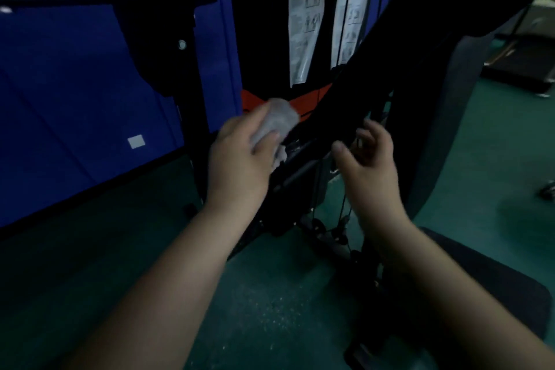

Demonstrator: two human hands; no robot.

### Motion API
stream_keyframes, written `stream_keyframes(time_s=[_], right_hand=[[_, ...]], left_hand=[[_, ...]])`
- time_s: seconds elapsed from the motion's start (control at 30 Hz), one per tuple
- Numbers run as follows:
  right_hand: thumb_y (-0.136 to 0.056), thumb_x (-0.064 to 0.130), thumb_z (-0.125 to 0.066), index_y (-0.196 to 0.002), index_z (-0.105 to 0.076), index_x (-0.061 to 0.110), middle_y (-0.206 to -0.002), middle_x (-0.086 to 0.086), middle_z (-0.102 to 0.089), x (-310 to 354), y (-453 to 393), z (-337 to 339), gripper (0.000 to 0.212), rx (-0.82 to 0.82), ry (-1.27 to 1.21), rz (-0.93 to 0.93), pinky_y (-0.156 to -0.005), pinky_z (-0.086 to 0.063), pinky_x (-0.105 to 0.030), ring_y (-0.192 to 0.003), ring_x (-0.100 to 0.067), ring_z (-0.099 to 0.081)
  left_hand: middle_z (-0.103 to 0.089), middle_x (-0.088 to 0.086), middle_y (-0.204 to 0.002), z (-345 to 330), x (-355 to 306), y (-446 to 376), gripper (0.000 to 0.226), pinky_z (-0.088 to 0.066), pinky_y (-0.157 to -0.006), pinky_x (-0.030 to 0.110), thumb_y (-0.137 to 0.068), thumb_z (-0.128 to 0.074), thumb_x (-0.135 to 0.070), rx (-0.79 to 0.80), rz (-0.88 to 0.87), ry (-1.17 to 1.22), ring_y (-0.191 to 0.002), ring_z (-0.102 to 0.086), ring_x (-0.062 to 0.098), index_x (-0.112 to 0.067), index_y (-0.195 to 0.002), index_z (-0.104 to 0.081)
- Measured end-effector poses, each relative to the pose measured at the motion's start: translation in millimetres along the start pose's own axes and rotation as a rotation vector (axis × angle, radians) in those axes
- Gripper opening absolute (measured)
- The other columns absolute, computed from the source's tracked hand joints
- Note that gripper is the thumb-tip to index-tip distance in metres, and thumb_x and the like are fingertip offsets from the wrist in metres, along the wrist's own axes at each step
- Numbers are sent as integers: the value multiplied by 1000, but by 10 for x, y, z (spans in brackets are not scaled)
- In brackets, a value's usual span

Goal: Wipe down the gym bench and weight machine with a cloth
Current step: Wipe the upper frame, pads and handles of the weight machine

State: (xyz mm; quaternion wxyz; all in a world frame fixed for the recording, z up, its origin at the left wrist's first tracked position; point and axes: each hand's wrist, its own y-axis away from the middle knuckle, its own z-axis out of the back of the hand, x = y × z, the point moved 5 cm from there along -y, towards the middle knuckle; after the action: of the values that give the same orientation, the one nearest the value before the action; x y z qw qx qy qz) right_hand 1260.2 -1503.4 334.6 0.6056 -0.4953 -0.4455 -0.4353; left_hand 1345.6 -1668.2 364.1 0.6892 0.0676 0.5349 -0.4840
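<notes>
Left hand (240, 156) is gripping the grey cloth (277, 120) against the weight machine (339, 117) frame; right hand (369, 159) is hovering beside it, fingers loosely apart.

- A dull green, speckled floor (270, 303) fills the lower part of the frame.
- Padded blue wall panels (75, 93) cover the left side, with a small pale rectangular label (136, 141) low on one of them.
- At the far right edge, a dark low platform (516, 69) sits on the floor.
- The light is dim, brightest in the upper right corner.
</notes>
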Motion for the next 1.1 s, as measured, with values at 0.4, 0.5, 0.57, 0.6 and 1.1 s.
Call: stream_keyframes(time_s=[0.4,0.5,0.57,0.6,1.1], right_hand=[[-76,31,-78,-123,-41,32,-113,17,-57,289,-458,-21,60,156,38,71,-76,-50,-9,-102,4,-57],[-72,34,-80,-124,-46,25,-114,9,-60,275,-483,-41,63,89,94,87,-82,-53,-22,-103,-5,-60],[-72,33,-81,-121,-48,24,-111,9,-62,260,-494,-49,60,58,101,94,-83,-54,-26,-102,-7,-62],[-72,32,-81,-120,-48,24,-110,9,-62,256,-496,-56,58,58,93,92,-84,-54,-27,-101,-7,-62],[-77,30,-78,-124,-45,21,-105,13,-60,28,-388,-226,58,5,133,30,-86,-53,-25,-96,-2,-60]], left_hand=[[-63,-17,-55,70,439,193,24,-41,-48,6,-96,-53,-11,4,233,428,-49,-55,-5,-30,-104,-64],[-67,-15,-96,-81,101,79,26,-44,-70,3,-92,-61,-22,49,-34,282,-81,-61,-9,-41,-109,-61],[-59,-11,-113,-242,130,133,31,-42,-87,6,-89,-61,-27,37,-161,101,-102,-57,-4,-32,-120,-63],[-60,-7,-114,-274,251,189,31,-43,-87,8,-90,-58,-26,-22,-148,104,-102,-58,-2,-27,-120,-64],[-64,13,-110,-384,985,429,28,-47,-78,20,-101,-42,-27,-281,561,568,-103,-63,19,-10,-114,-59]])
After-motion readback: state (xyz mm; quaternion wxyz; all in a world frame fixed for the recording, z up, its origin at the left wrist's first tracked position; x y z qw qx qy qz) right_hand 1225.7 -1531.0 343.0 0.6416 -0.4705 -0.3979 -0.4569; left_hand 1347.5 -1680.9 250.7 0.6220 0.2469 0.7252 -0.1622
